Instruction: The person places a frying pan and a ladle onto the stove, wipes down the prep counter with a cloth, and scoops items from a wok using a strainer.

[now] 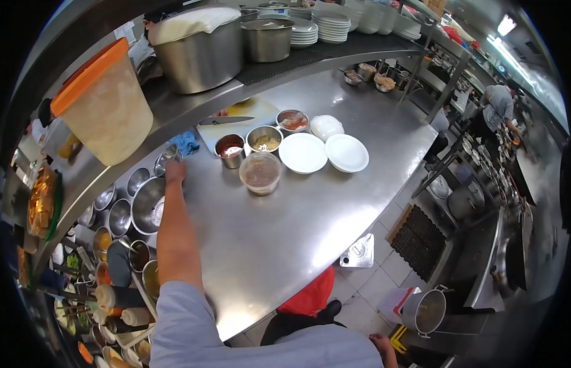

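My left hand [175, 172] reaches over the left side of the steel table, its fingers closed on the rim of a small metal bowl [165, 158]. Right beside it lies a crumpled blue cloth [186, 143]. Below that hand is a large metal mixing bowl [148, 207] with a perforated piece inside. At the lower right my right hand [380, 343] hangs by my body, fingers curled in, with nothing visible in it. Toward the table's middle stand a metal pot of red sauce [230, 158], a metal pot with yellowish contents [265, 142] and a clear tub [261, 173] of brownish contents.
White plates [302, 153] sit right of the pots. A knife [227, 121] lies on a cutting board [245, 109]. An overhead shelf [334, 52] carries pots, stacked plates and an orange-rimmed bucket [104, 107]. Squeeze bottles [116, 296] crowd the left. Another person [499, 104] stands far right.
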Demonstrator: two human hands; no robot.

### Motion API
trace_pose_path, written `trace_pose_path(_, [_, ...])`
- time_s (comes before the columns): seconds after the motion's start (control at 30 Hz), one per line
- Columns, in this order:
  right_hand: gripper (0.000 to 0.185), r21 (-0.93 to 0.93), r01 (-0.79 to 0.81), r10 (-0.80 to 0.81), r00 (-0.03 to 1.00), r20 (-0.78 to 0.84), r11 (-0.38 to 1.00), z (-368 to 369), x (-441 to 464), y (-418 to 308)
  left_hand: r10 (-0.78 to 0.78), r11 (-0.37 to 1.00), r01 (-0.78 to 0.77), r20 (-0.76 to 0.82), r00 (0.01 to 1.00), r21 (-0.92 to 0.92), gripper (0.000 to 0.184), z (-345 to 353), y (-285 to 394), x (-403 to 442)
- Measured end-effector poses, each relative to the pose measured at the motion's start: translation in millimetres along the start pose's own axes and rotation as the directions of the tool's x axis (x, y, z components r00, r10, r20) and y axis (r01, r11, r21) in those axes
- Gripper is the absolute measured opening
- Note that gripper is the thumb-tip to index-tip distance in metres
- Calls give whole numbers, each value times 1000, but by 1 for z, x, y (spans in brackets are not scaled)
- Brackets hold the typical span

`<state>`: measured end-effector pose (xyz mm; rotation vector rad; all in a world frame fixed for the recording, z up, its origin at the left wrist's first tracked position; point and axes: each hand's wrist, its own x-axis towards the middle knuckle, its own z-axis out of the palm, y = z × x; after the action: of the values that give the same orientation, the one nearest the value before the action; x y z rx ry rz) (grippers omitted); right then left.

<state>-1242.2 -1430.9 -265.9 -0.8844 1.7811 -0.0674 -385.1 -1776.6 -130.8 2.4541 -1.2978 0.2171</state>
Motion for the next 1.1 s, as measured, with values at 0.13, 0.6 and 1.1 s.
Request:
trace_pose_path(0.13, [20,21,-29,30,999,-29,999,-3,-2,5,191,966,-145,-215,958,215,37,91,-27,1])
trace_pose_path(0.6, [28,-65,178,-162,967,199,982,-10,67,-88,630,332,202,375,680,-922,24,9,272,-437])
trace_pose_path(1.1, [26,-257,191,-81,920,383,947,-83,199,-88,-15,940,-68,-242,970,-334,12,-24,198,-459])
